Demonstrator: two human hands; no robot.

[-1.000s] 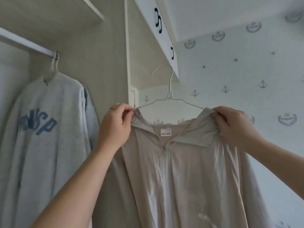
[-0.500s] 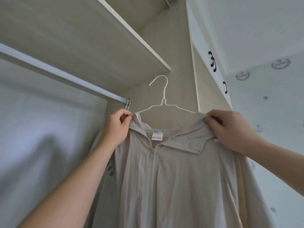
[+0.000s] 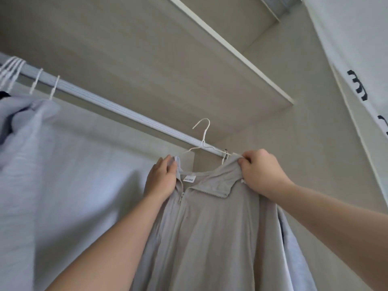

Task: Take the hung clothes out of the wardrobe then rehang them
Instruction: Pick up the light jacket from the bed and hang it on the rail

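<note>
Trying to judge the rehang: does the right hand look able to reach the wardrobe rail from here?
Probably yes: the right hand, gripping the beige jacket, is right by the rail, though another hanger hangs there.

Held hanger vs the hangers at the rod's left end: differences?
Held hanger: hook free, above the rod; left hangers: hooked over it. Held hanger carries a beige jacket, gripped at the shoulders by the left hand and right hand; left hangers carry pale blue clothes, untouched. Both are thin white wire.
</note>
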